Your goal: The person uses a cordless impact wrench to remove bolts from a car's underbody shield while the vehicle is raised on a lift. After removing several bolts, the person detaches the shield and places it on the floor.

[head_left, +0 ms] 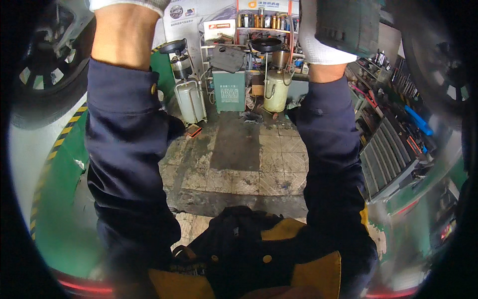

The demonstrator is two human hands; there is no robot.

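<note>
Both my arms, in dark blue sleeves, reach straight up. Of my left hand (130, 4) only the bare wrist and a white glove cuff show at the top edge; the fingers are cut off. My right hand (338, 27) wears a white glove with a dark coated palm and is raised to the top edge, its fingertips out of the picture. Whether either hand holds anything is hidden. A dark tyre (45, 74) hangs at the upper left and another tyre (438, 65) at the upper right, both above me.
Below is a stained tiled floor (239, 159). At the back stand a white oil drain tank (190, 97), a yellowish one (275, 89), a green cabinet (229, 89) and a shelf of bottles (264, 20). A tool cart (393, 154) sits at right, a green striped edge (59, 164) at left.
</note>
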